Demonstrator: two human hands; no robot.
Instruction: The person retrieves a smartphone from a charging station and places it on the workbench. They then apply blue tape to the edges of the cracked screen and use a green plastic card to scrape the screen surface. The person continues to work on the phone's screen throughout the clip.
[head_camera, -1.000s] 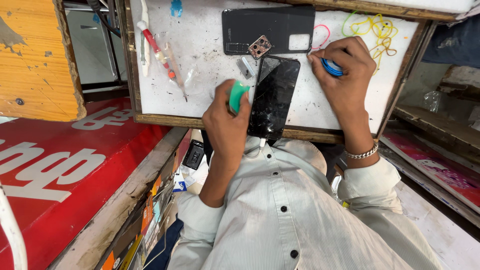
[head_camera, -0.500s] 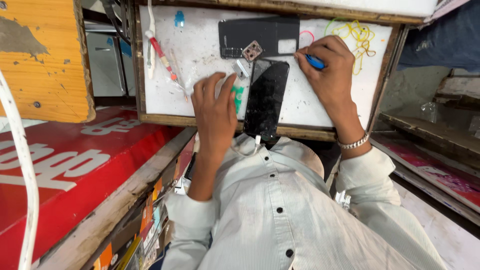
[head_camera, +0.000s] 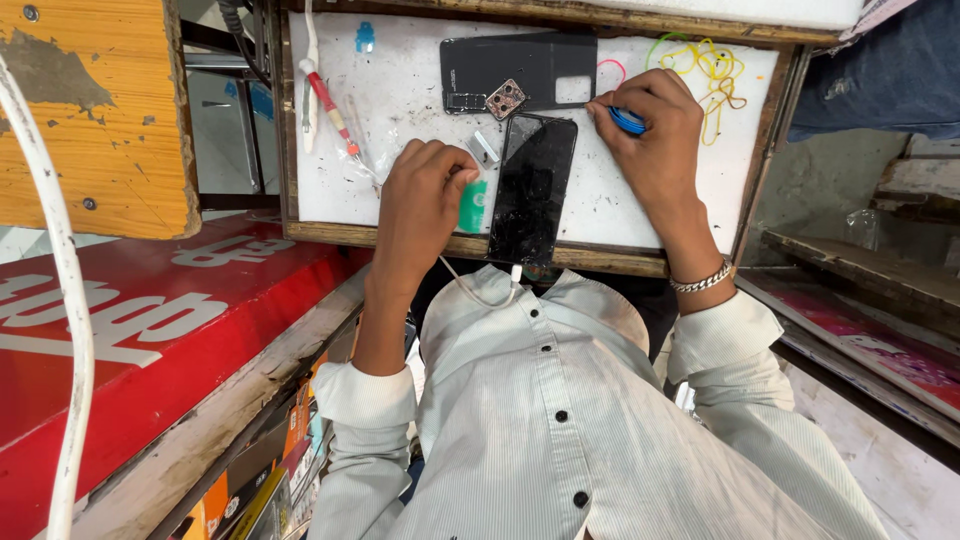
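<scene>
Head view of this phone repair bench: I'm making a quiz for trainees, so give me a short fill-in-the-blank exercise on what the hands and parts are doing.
1. The left hand grips a small ____ tool beside the dark phone.
2. The right hand pinches a ____ object near the phone's top corner.
3. The black back cover lies on the ____ work board.
4. A metal bracelet sits on the ____ wrist.

Missing words: green; blue; white; right

My left hand (head_camera: 420, 200) pinches a green plastic pick (head_camera: 473, 205) by the black phone (head_camera: 533, 187); right hand (head_camera: 655, 140) has a blue one (head_camera: 628, 120). White work mat (head_camera: 620, 200) w/ yellow rubber bands (head_camera: 712, 65), red-handled tool (head_camera: 332, 108), dark back cover (head_camera: 520, 68); my shirt's (head_camera: 560, 420) pale grey pinstripe.
</scene>
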